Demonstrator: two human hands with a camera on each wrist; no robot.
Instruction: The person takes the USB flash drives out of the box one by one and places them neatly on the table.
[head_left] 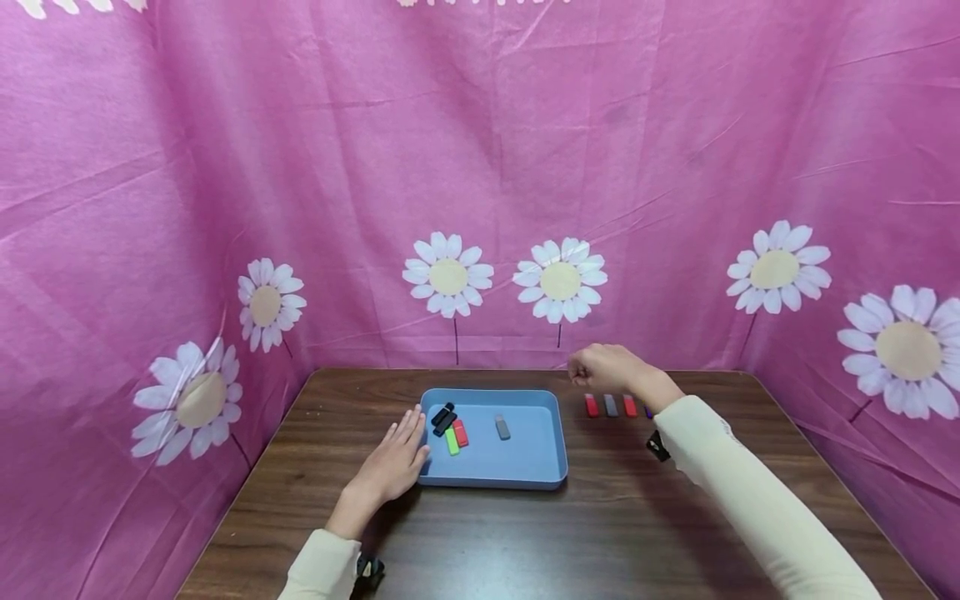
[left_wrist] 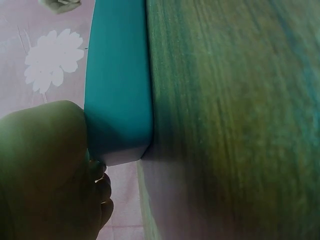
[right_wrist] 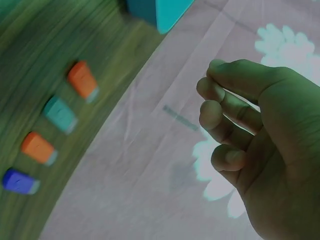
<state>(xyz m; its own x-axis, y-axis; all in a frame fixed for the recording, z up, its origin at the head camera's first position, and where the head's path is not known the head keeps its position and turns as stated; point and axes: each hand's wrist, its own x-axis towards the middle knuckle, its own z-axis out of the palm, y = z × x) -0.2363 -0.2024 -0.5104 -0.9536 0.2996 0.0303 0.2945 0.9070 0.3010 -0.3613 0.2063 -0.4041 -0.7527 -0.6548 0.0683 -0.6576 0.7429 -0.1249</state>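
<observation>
Left hand: positioned at lower centre-left of the head view, against the left wall of a light blue, shallow rectangular tray. Fingers are extended and lie close together along that wall; the thumb stands slightly apart. The left wrist view shows the thumb side touching the tray's outer wall.

Tray contents, 5 small flat oblong sticks: 2 black sticks at the tray's upper left, lying next to each other; 1 bright green stick and 1 red stick side by side just below them; 1 gray stick right of the tray's centre, apart from the other 4.

Right hand: raised at centre-right of the head view, over the far edge of the dark brown wood-grain tabletop. Fingers are loosely curled, with the thumb near the index fingertip.

Below the right hand, right of the tray, 4 small sticks with pale ends stand in a row, spaced apart. Order from left: red, gray, red, purple-blue. In the head view, the right forearm partly covers the 4th.

Background: pink cloth printed with white daisies.
</observation>
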